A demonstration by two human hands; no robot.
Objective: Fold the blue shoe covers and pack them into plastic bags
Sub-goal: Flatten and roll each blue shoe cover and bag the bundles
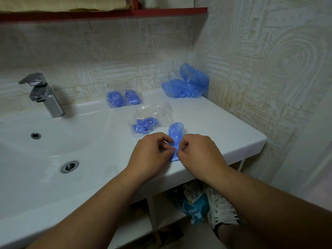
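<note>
A blue shoe cover (175,134), flattened into a narrow strip, lies on the white counter (224,126) near its front edge. My left hand (152,150) and my right hand (195,150) pinch its near end from either side. Just beyond, a clear plastic bag (152,112) holds folded blue covers (145,124) and lies open. Two filled bags (124,98) rest against the back wall. A loose pile of unfolded blue shoe covers (186,85) sits in the back right corner.
A white sink basin (53,141) with a drain (69,166) takes up the left, with a chrome faucet (45,94) behind it. A red shelf (107,14) hangs above. Below the counter are a blue package (194,205) and a white sneaker (222,209).
</note>
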